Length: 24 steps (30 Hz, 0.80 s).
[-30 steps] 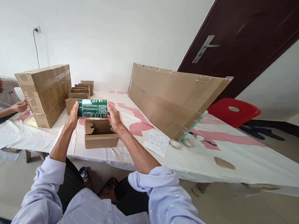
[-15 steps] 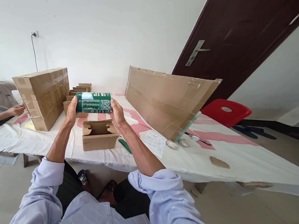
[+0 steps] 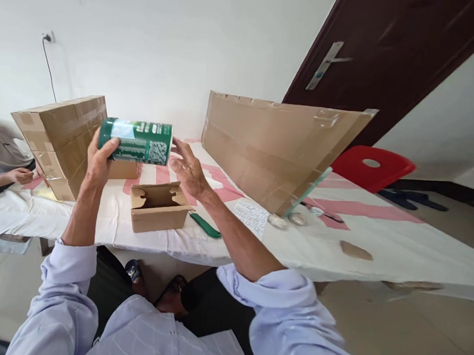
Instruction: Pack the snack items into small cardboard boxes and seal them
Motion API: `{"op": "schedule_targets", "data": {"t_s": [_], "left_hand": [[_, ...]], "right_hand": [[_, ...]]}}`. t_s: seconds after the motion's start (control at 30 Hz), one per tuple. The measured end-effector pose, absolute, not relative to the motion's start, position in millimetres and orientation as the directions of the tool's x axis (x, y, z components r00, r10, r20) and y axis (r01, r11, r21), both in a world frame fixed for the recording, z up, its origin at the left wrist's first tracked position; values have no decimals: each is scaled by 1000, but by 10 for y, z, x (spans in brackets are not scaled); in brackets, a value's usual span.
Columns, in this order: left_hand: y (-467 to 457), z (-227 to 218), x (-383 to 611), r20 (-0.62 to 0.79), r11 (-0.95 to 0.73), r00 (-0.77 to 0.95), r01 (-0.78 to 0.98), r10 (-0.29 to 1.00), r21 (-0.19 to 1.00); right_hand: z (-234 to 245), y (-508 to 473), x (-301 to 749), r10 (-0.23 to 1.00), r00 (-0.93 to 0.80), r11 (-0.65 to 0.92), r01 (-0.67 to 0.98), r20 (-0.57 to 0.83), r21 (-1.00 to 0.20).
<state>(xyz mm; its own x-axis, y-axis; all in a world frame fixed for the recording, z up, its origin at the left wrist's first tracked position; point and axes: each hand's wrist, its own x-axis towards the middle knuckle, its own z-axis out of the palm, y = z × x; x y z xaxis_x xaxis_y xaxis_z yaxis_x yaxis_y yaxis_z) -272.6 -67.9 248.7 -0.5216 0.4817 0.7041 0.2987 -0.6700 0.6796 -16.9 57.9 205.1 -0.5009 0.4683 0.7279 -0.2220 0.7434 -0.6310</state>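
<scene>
A green printed canister (image 3: 138, 141) lies sideways in the air above the table. My left hand (image 3: 99, 160) grips its left end, the thumb across the front. At the other end, my right hand (image 3: 191, 169) is loosely curled with thumb and fingers apart; its fingertips are close to the can's edge, and I cannot tell whether they touch it. Below the canister stands a small open cardboard box (image 3: 159, 220), its flaps raised. A green knife-like tool (image 3: 205, 225) lies just right of that box.
Stacked sealed cartons (image 3: 66, 144) stand at left, near a seated person's hand (image 3: 20, 175). A large cardboard panel (image 3: 275, 148) leans behind a printed sheet (image 3: 252, 216) and rolls of tape (image 3: 298, 219). A red chair (image 3: 373, 168) is at right.
The canister has risen and moved left in my left hand. My right hand has loosened from its right end. The head view has shifted slightly.
</scene>
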Motion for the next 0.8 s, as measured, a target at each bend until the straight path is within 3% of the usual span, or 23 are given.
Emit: {"op": "schedule_targets", "data": {"t_s": [0.1, 0.17, 0.23, 0.3, 0.43, 0.57, 0.7, 0.8], "left_hand": [[-709, 2549, -2935, 652, -649, -563, 248, 507, 719], [-718, 2464, -3098, 592, -594, -625, 243, 510, 767], [-707, 2272, -3263, 503, -498, -694, 235, 516, 835], [-678, 2005, -3414, 378, -356, -763, 207, 525, 911], [-611, 1423, -3639, 153, -87, -834, 126, 531, 988], [-499, 1015, -3814, 53, 44, -849, 89, 526, 995], [-269, 849, -4014, 33, 115, -835, 115, 549, 987], [-105, 806, -4133, 99, 114, -788, 210, 608, 971]], "right_hand": [[1862, 860, -5, 589, -609, 710, 76, 531, -700], [1671, 1023, 71, 701, -631, 588, 247, 333, -770], [1474, 1125, 99, 756, -636, 445, 325, 155, -835], [1306, 1170, 82, 748, -660, 343, 300, 65, -890], [1088, 1207, 6, 712, -699, 227, 142, 65, -963], [953, 1245, -6, 762, -638, 207, 82, 109, -975], [868, 1190, 18, 750, -635, 242, 6, 183, -970], [850, 1116, 14, 743, -645, 218, -18, 178, -976]]}}
